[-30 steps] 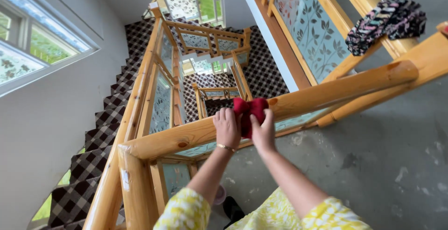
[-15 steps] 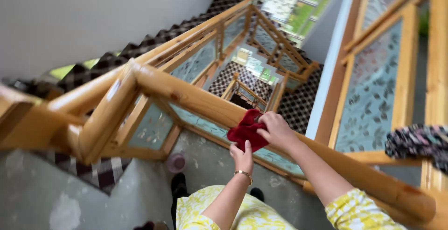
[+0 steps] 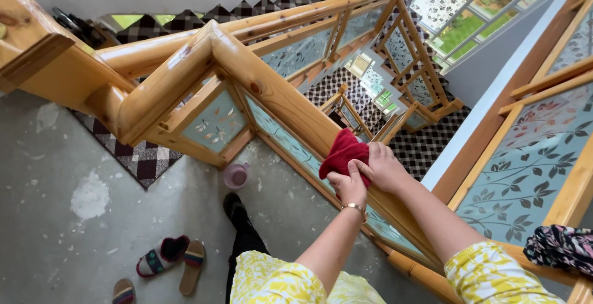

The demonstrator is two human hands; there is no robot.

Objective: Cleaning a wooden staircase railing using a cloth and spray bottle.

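Two hands press one red cloth (image 3: 343, 153) onto a wooden handrail (image 3: 278, 100): left hand (image 3: 349, 186) pinches its lower edge, right hand (image 3: 384, 167) closes over it. Below, a pink cup (image 3: 236, 175) stands on concrete floor (image 3: 62, 230), contents indiscernible, near sandals (image 3: 162, 261).

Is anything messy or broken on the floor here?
Yes. The grey floor has a pale worn patch and white flecks. Sandals lie scattered, not paired, and a small pink cup sits on the floor by the wooden railing.
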